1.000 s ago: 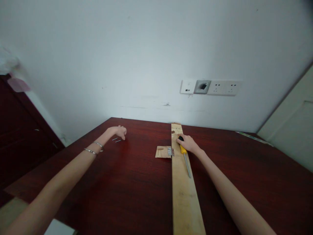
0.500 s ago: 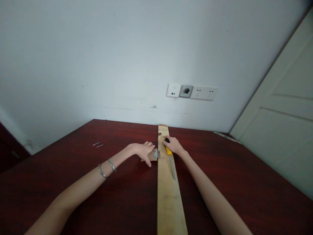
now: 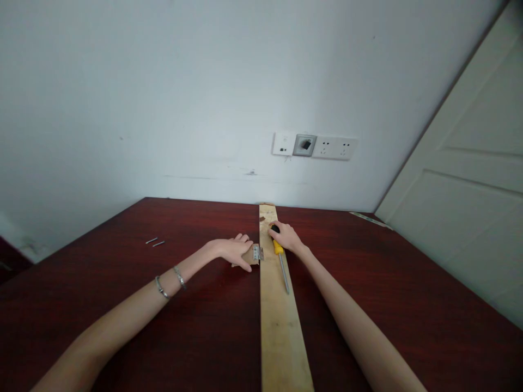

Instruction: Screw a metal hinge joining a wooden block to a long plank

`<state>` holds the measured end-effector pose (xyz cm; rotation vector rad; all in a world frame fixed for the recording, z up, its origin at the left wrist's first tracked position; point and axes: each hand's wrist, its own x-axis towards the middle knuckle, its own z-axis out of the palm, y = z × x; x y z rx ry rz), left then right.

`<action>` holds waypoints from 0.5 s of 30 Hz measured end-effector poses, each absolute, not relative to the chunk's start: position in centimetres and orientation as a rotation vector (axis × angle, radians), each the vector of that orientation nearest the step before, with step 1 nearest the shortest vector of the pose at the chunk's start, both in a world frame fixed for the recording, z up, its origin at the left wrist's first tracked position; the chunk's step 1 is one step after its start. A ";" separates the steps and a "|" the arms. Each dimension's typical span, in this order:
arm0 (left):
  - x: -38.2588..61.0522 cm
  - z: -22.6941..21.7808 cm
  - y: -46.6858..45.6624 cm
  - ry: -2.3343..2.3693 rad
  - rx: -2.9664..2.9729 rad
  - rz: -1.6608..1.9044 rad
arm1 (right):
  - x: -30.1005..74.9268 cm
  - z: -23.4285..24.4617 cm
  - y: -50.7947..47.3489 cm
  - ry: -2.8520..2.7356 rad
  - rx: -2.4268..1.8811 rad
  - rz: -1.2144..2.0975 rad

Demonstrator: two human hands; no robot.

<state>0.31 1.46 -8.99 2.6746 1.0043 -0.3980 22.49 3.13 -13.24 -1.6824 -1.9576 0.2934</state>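
Note:
My left hand (image 3: pixel 233 251) lies over a small piece of brown cardboard (image 3: pixel 254 262), covering most of it. A metal hinge (image 3: pixel 256 252) sits at the cardboard's right end, against the left edge of a long pale wooden plank (image 3: pixel 278 326). My right hand (image 3: pixel 286 237) grips a yellow-handled screwdriver (image 3: pixel 278 249) with a black butt, its steel shaft pointing toward me along the plank. Two thin metal nails (image 3: pixel 155 242) lie on the table, left of my left hand and out of its reach.
The plank runs from the far table edge toward me across a dark red wooden table (image 3: pixel 368 283). A white wall with a socket panel (image 3: pixel 314 146) rises behind it. A white panelled door (image 3: pixel 457 218) stands to the right.
My left hand has moved right from beside the nails onto the cardboard by the hinge. My right hand stays on the screwdriver. The view has swung slightly.

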 end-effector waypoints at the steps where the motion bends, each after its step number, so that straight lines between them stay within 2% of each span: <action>1: 0.2 -9.1 1.6 0.984 2.689 -0.386 | 22.6 -13.2 3.1 -1.939 -1.663 0.301; 7: -0.1 -9.6 2.2 0.921 2.720 -0.304 | 22.7 -11.7 3.3 -1.801 -1.432 0.325; 15: 0.0 -9.2 1.9 0.891 2.715 -0.288 | 22.2 -6.2 2.8 -1.504 -1.149 0.269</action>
